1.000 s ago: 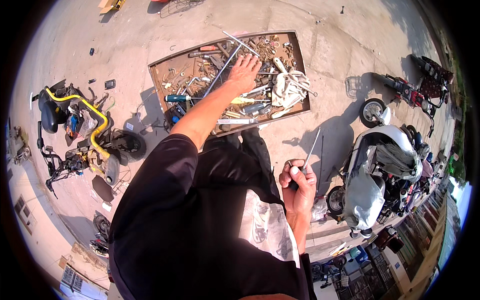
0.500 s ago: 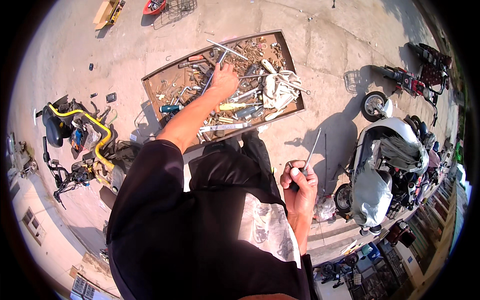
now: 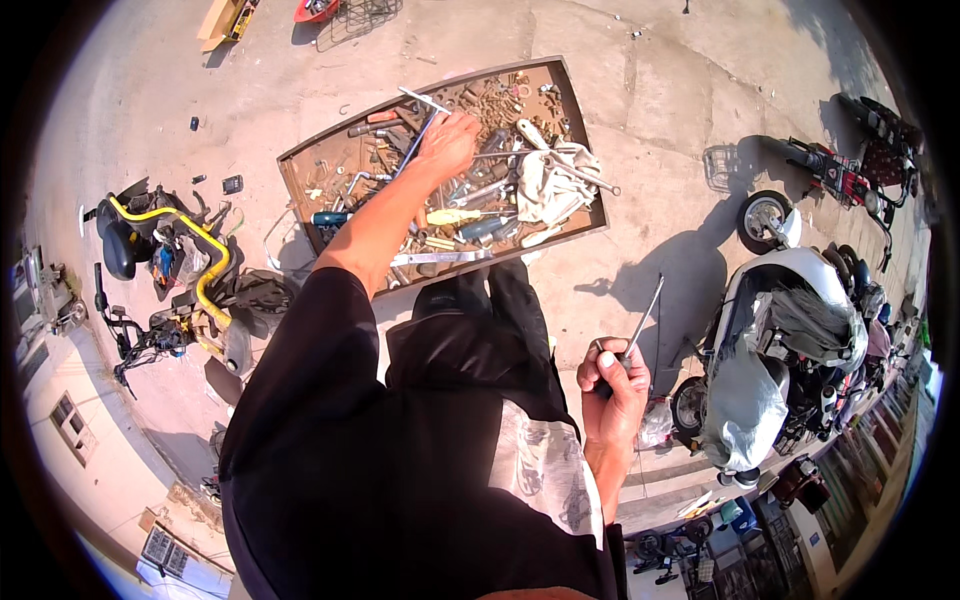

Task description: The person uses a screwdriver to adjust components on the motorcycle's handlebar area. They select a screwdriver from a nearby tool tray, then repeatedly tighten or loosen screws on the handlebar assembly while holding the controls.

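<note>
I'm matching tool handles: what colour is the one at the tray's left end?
The handle is dark teal, showing best in the head view.

The right hand partly hides the screwdriver.

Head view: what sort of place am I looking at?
Probably an outdoor motorbike repair yard: there's a shallow tray crowded with hand tools, a partly stripped yellow-framed two-wheeler to the left, and a white scooter parked to the right.
</note>
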